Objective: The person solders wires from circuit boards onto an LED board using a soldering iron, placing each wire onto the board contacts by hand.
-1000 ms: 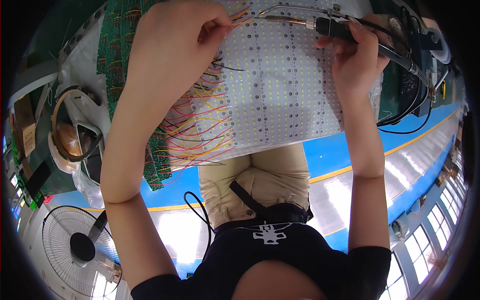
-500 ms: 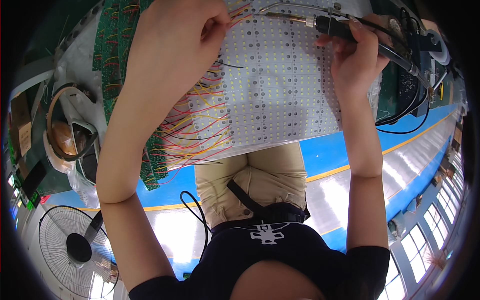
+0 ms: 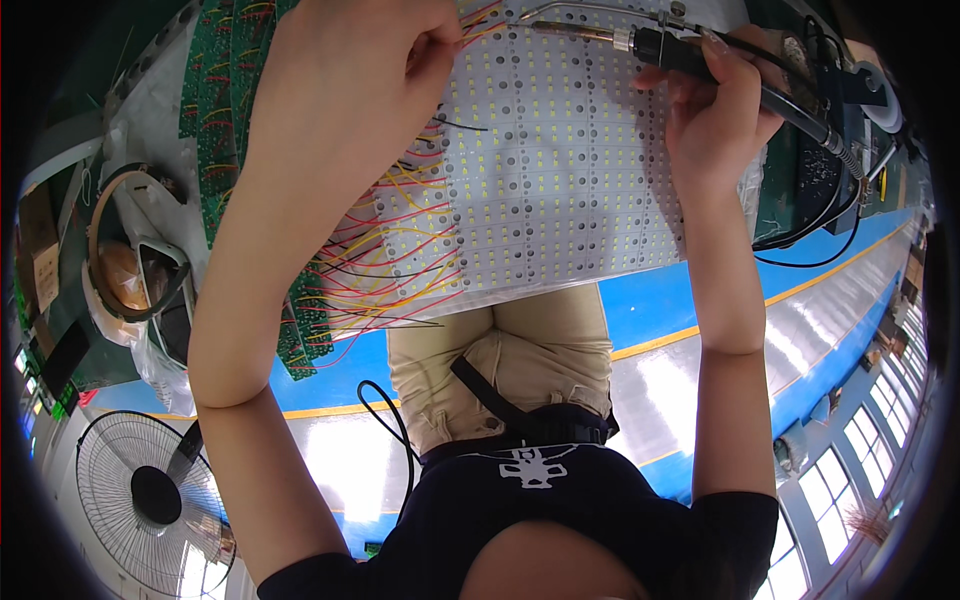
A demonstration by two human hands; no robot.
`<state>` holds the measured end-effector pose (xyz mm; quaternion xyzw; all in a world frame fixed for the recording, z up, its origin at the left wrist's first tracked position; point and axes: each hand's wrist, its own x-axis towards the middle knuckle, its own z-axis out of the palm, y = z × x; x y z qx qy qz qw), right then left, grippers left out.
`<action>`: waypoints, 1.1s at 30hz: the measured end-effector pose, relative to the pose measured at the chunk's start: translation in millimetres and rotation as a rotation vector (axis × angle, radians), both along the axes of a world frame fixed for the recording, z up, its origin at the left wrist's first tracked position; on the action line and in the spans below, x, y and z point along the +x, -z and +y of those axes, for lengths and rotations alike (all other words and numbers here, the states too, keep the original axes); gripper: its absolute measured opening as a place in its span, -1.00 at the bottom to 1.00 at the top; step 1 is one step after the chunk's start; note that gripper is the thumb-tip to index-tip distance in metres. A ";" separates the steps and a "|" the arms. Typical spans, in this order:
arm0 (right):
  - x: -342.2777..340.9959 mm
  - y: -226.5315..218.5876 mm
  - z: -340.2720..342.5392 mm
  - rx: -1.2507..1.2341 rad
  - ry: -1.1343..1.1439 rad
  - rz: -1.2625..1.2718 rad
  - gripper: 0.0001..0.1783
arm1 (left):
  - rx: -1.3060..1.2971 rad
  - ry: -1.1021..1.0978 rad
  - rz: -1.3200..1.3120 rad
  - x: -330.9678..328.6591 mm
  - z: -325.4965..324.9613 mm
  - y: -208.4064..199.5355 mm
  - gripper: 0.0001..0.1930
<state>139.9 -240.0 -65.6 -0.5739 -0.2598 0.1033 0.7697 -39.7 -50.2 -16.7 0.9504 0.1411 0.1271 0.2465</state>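
Note:
My right hand [image 3: 722,115] is closed around the black handle of a soldering iron [image 3: 672,54], which has a thin metal tube along its top. Its tip points left, close to the ends of red and yellow wires [image 3: 484,32]. My left hand [image 3: 365,85] pinches those wires at the far edge of a white LED panel [image 3: 560,170] dotted with rows of small yellowish chips. More red, yellow and black wires [image 3: 400,250] run from the panel's left side to green circuit boards [image 3: 305,325], partly hidden under my left forearm.
More green circuit boards [image 3: 215,110] lie at the far left. A round-rimmed holder [image 3: 125,255] and a plastic bag [image 3: 165,365] are at the left table edge. A black stand with cables [image 3: 835,130] is at the right. A fan [image 3: 155,495] stands lower left.
Both hands keep nearly the same places and grips. The view has shifted very slightly; the iron's tip remains by the wire ends.

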 end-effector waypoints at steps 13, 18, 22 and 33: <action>18.6 9.7 -6.8 0.026 -0.125 -0.007 -0.97 | 0.013 0.027 -0.020 0.0 1.3 0.4 -0.88; 3.0 3.0 -0.6 0.009 -0.011 -0.021 -0.97 | 0.007 0.022 -0.010 -0.8 1.1 0.5 -0.88; 0.1 -1.4 1.0 0.004 0.005 -0.023 -0.96 | 0.012 0.028 -0.013 0.3 0.7 -0.6 -0.88; 5.6 2.0 -0.2 0.041 -0.044 -0.055 -0.94 | 0.015 0.015 -0.001 0.2 0.8 -0.7 -0.87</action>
